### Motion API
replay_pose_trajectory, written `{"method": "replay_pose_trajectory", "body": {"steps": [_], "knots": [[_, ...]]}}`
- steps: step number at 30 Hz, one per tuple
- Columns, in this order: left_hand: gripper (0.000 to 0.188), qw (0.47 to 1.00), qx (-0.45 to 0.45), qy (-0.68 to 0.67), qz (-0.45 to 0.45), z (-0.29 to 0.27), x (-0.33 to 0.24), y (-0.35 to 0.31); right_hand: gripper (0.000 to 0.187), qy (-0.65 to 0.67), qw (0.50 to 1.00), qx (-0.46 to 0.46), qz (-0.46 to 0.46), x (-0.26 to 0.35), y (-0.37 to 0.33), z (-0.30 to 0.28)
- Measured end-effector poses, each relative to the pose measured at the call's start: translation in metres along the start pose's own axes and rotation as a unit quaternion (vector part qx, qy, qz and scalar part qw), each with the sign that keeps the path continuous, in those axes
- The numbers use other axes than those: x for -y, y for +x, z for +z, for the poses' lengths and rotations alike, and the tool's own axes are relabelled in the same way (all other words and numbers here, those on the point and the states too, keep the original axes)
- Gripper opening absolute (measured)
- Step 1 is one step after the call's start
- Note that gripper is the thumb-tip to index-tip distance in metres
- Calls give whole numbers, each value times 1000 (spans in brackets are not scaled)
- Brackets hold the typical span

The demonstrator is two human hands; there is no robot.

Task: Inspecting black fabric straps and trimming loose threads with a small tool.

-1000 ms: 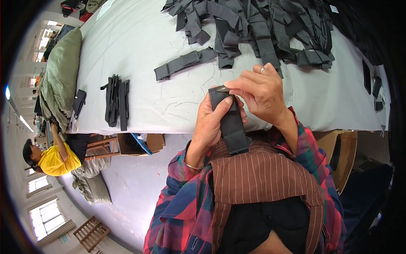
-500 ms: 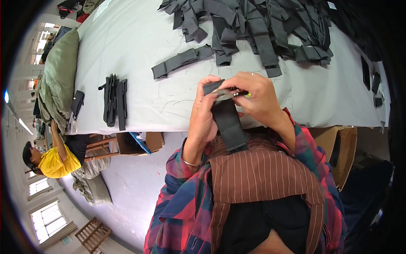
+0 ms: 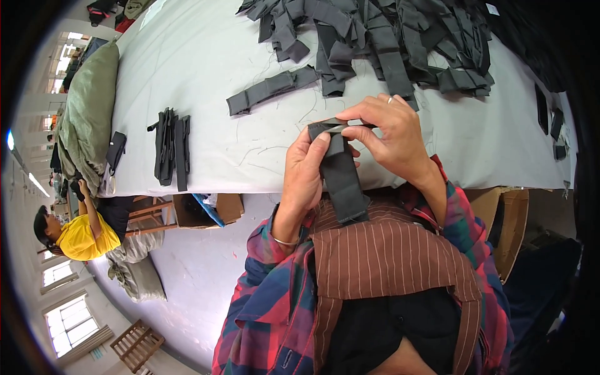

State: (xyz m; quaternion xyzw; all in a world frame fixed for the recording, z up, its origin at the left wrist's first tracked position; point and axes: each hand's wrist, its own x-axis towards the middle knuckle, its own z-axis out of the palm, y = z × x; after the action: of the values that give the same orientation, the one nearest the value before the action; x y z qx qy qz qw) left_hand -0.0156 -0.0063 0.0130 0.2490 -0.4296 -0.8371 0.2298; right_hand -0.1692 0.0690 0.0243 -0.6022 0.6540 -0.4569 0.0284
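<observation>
The pale table (image 3: 194, 69) bears dark fabric strips (image 3: 390, 59).

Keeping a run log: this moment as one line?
left hand: grips dark strip; right hand: pinches small tool at strip's upper end; table: strip pile

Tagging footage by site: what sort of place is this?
Probably a garment or textile workshop: a held cloth strip, a heap of similar strips on a wide pale table, and a bulging green sack at left.
</observation>
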Motion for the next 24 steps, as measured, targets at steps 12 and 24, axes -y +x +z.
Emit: {"method": "replay_pose_trajectory", "body": {"steps": [12,24], "knots": [[25,1000,-3,-6,-21,6,-1,1,11,-71,996,-27,-51,-3,4,1],[28,993,-54,72,82,3,0,2,17,76,993,-43,78,-1,-2,-6]]}}
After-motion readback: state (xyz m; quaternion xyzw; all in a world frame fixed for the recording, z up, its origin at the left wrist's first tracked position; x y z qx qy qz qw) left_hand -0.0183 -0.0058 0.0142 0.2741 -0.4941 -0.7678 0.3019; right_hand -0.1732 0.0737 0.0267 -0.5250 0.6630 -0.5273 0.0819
